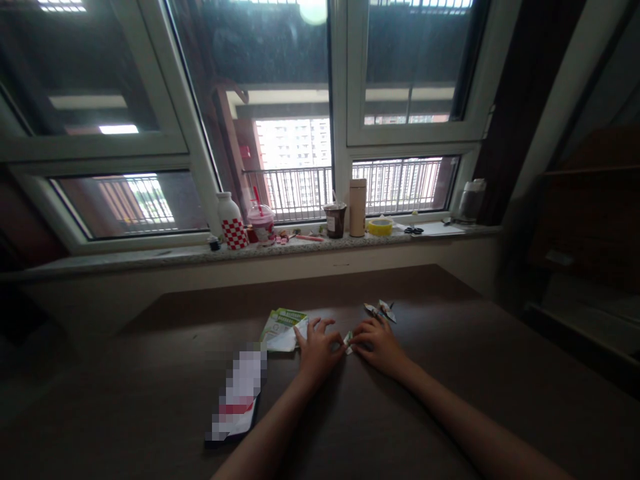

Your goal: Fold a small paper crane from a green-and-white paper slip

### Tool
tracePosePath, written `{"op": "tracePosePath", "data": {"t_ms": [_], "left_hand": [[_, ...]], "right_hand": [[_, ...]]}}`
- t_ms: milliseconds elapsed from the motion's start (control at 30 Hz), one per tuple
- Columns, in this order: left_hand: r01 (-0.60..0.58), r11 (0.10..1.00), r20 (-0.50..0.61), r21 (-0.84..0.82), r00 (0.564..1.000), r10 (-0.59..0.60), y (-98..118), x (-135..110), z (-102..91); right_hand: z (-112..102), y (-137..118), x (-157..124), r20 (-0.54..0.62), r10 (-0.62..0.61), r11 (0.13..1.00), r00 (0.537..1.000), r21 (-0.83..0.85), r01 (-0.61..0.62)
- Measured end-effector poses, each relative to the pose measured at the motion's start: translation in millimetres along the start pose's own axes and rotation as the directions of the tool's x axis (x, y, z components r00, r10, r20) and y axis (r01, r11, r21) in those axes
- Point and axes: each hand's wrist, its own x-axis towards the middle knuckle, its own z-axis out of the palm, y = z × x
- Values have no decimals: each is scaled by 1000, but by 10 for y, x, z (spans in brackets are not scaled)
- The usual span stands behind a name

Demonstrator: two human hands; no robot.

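Above the brown table, my left hand pinches one side of a small white-and-green folded piece of paper between thumb and finger, its other fingers spread. From the opposite side, my right hand has its fingertips closed on the same piece. Just beyond the right hand lie small folded paper pieces, white with dark and coloured print, partly hidden by that hand. Left of my left hand is a stack of green-and-white printed sheets, with a pale sheet on top that the fingers partly cover.
A blurred-out flat item with a dark edge lies left of my forearm on the table. Along the windowsill stand a checkered bottle, a pink drink cup, a dark cup, a tan flask, yellow tape and scissors.
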Motion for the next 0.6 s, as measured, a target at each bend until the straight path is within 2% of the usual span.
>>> {"op": "tracePosePath", "data": {"t_ms": [200, 600], "left_hand": [[12, 1000, 32, -13, 999, -11, 5, 2, -1], [42, 999, 40, -23, 998, -41, -28, 7, 24]], "right_hand": [[93, 140, 7, 1, -24, 998, 1000, 50, 23], [96, 132, 8, 2, -74, 995, 997, 65, 74]]}}
